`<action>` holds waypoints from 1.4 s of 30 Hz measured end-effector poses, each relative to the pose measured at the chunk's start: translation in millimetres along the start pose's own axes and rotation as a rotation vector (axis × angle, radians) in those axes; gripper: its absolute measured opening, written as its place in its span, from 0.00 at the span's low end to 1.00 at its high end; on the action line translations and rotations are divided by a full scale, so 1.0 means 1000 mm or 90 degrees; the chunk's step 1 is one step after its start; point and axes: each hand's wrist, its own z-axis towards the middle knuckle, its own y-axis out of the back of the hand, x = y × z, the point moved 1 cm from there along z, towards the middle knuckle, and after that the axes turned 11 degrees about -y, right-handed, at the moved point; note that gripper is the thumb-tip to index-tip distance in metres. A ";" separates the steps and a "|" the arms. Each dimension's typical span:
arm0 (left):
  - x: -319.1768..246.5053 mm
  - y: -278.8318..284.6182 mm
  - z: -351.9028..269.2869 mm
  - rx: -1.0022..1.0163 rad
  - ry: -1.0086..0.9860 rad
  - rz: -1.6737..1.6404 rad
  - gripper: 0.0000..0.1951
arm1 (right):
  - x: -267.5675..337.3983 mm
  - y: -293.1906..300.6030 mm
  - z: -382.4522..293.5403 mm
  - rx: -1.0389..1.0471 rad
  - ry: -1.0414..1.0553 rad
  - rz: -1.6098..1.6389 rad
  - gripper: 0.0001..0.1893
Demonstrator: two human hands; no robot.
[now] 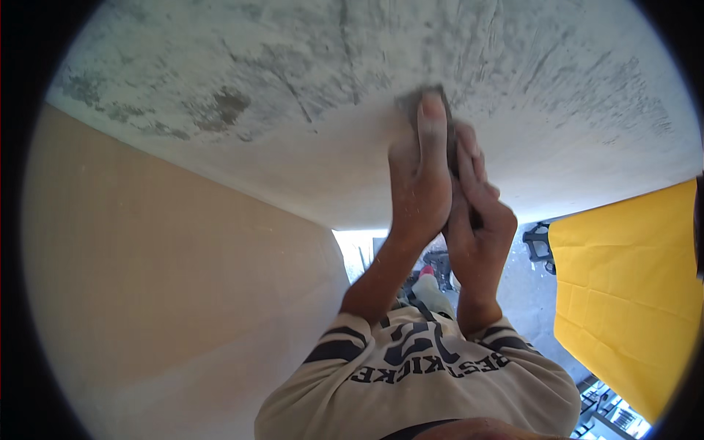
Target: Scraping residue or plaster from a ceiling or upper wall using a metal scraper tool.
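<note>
Both hands are raised side by side against a pale, dusty wall surface streaked with dark grey marks. Between them is a dark, flat block, its kind not clear, mostly covered by the fingers. My left hand grips its left side, the thumb pointing up along it and the fingers blurred. On the other side my right hand clasps it, fingers bent around the lower part. A brown patch shows on the wall left of the hands.
A smooth beige wall meets the pale surface at the left. Yellow sheeting hangs at the right, with a black plastic object beside it. Grey floor shows below, and shelving stands at the lower right.
</note>
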 end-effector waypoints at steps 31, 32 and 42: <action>0.051 -0.011 -0.027 -0.011 -0.100 -0.162 0.31 | -0.037 0.058 0.000 0.282 -0.128 0.260 0.24; 0.049 -0.013 -0.030 -0.036 -0.113 -0.168 0.31 | -0.035 0.053 0.006 0.244 -0.056 0.218 0.24; 0.050 -0.008 -0.024 -0.158 -0.108 -0.173 0.31 | -0.016 0.041 0.014 0.164 0.135 -0.123 0.25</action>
